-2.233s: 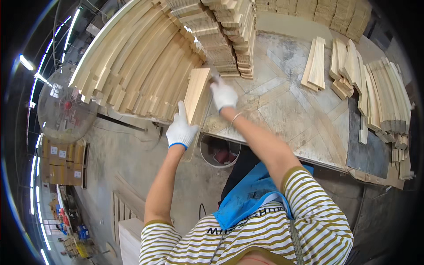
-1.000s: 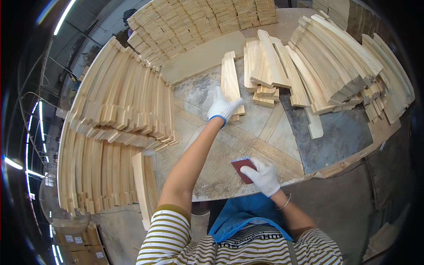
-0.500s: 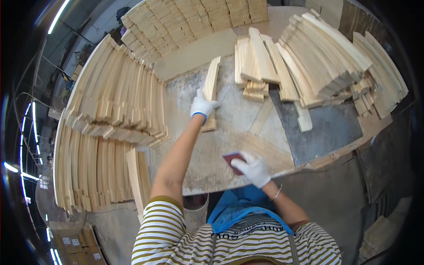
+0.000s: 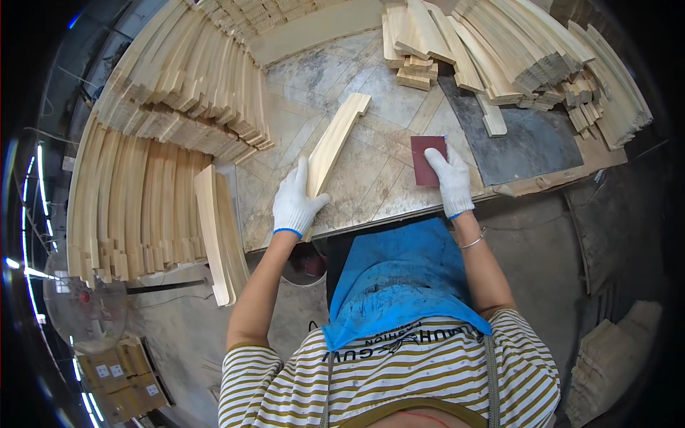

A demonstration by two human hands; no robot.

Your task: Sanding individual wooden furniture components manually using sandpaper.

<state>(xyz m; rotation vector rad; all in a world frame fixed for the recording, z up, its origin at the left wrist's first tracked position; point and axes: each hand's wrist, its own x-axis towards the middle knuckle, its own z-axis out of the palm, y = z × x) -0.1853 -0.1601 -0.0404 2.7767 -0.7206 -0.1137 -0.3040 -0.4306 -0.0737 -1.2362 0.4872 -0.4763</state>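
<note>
My left hand point(image 4: 297, 200), in a white knit glove, is closed around the near end of a pale wooden slat point(image 4: 337, 143). The slat lies slantwise over the worktable, its notched far end pointing away and to the right. My right hand point(image 4: 451, 178), gloved alike, pinches a dark red sheet of sandpaper point(image 4: 427, 161) between thumb and fingers. Sandpaper and slat are apart, with bare tabletop point(image 4: 385, 178) between them. Part of the slat's near end is hidden by my left hand.
Stacked slats point(image 4: 178, 78) rise at the left, with a lower row point(image 4: 128, 207) nearer me and a leaning slat point(image 4: 214, 235). More slats point(image 4: 514, 50) are piled at the far right beside a dark panel point(image 4: 531, 146). Below stand a bucket point(image 4: 305, 278) and cardboard boxes point(image 4: 118, 374).
My left hand has drawn the slat nearer and tilted its far end to the right. My right hand has moved right and forward with the sandpaper, now held flat. The view has shifted downward.
</note>
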